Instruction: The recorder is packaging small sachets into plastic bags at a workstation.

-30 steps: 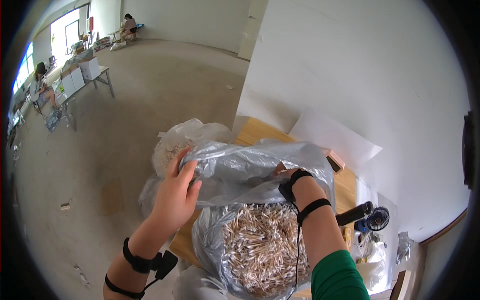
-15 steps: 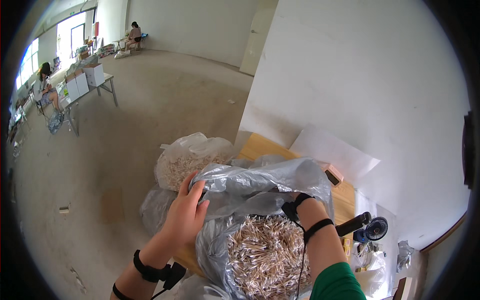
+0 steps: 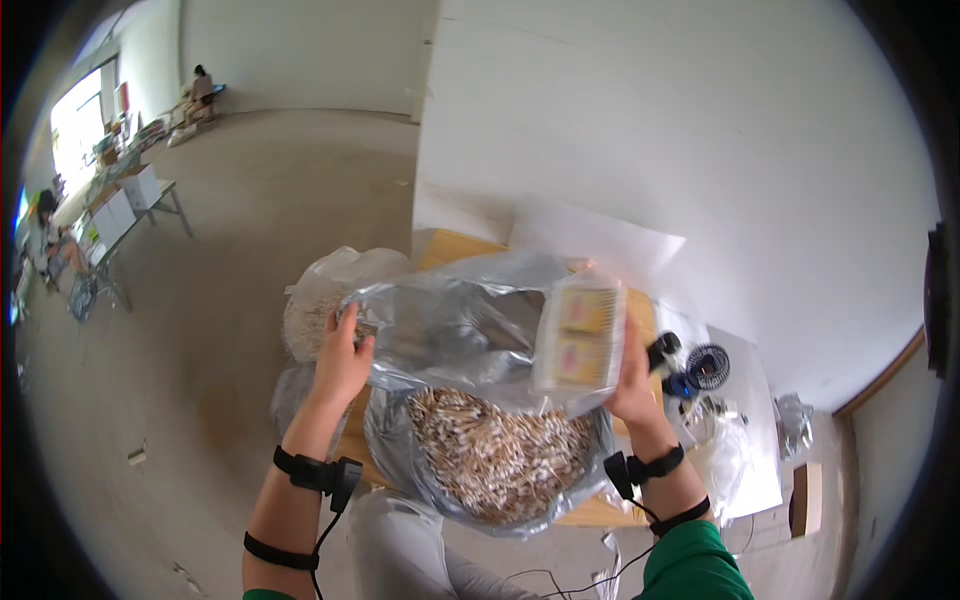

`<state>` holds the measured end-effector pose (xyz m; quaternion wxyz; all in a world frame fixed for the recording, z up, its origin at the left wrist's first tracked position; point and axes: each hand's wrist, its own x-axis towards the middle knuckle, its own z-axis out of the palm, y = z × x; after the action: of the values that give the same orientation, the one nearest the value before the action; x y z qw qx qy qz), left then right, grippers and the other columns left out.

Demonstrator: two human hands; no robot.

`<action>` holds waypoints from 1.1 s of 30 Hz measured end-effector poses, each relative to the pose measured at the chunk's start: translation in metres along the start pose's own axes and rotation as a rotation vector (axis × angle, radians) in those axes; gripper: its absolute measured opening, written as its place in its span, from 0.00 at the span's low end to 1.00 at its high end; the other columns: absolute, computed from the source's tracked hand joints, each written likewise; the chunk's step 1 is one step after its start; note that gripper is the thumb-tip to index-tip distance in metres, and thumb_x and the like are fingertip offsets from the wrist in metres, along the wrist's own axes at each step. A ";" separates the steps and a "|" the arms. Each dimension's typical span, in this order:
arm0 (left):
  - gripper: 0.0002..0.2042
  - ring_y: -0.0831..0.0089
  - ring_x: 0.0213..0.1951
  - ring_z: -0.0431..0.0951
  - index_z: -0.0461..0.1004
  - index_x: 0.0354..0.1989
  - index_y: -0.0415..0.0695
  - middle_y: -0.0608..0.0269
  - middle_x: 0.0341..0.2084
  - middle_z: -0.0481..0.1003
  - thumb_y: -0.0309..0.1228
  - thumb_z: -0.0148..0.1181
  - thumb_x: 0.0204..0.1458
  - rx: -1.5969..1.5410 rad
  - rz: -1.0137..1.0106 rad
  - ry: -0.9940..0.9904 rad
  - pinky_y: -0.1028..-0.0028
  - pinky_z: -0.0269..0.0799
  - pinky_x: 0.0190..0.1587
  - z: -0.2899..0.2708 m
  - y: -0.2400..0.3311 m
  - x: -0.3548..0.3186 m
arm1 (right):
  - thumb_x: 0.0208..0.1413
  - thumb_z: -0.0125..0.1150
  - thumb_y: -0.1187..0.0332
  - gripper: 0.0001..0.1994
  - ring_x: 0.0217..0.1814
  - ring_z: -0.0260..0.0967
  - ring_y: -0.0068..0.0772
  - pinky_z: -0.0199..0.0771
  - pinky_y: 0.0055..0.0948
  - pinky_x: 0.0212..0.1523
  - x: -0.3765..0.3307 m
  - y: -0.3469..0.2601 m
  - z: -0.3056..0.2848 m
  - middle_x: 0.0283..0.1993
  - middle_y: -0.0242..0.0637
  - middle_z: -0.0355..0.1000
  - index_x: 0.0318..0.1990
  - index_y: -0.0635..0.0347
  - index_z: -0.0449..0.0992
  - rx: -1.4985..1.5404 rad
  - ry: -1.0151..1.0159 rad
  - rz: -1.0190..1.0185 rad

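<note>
One pack (image 3: 580,338) newly in the grip of right hand (image 3: 632,388), grey bag (image 3: 430,322) still in pinch of left hand (image 3: 343,366)

A glossy, crinkled grey plastic bag (image 3: 425,325) stretches above a smooth wooden table (image 3: 450,246) bearing wood-stemmed cotton swabs (image 3: 500,450); behind it, a matt wall (image 3: 640,130).

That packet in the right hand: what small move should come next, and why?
Probably lift the packet clear of the grey bag: the right hand grips it at the bag's right end, where the two overlap in this view, while the left hand holds the bag's left edge.
</note>
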<state>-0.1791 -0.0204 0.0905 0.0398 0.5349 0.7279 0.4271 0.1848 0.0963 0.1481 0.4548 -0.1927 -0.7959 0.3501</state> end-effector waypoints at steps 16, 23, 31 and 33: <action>0.35 0.49 0.61 0.58 0.48 0.67 0.47 0.42 0.61 0.55 0.19 0.54 0.49 0.035 0.096 -0.101 0.63 0.56 0.60 0.037 0.012 -0.028 | 0.50 0.60 0.61 0.26 0.41 0.68 0.31 0.73 0.33 0.38 -0.406 -0.115 -0.235 0.43 0.35 0.67 0.55 0.57 0.58 0.313 1.357 0.338; 0.35 0.49 0.61 0.57 0.47 0.66 0.46 0.42 0.61 0.54 0.20 0.55 0.49 0.043 0.046 -0.139 0.63 0.55 0.61 0.043 0.022 -0.031 | 0.38 0.71 0.63 0.38 0.47 0.66 0.42 0.69 0.36 0.45 -0.464 -0.045 -0.329 0.48 0.47 0.66 0.57 0.60 0.57 -0.090 1.561 0.527; 0.35 0.49 0.59 0.61 0.49 0.66 0.44 0.40 0.59 0.57 0.20 0.56 0.47 0.017 0.010 -0.120 0.62 0.57 0.60 0.029 0.045 -0.033 | 0.47 0.52 0.38 0.39 0.69 0.43 0.61 0.52 0.62 0.60 -0.401 0.044 -0.307 0.72 0.45 0.40 0.66 0.37 0.51 -1.013 0.293 1.516; 0.36 0.48 0.58 0.61 0.50 0.65 0.44 0.40 0.58 0.59 0.21 0.57 0.46 0.177 0.117 -0.061 0.61 0.58 0.59 0.015 0.036 -0.034 | 0.49 0.51 0.38 0.37 0.70 0.38 0.65 0.50 0.63 0.61 -0.388 0.059 -0.287 0.72 0.44 0.37 0.66 0.33 0.51 -1.046 0.304 1.546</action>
<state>-0.1301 -0.0369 0.0916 -0.0106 0.5906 0.7289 0.3461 0.6290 0.0032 -0.0257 0.0513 -0.8898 -0.4360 0.1243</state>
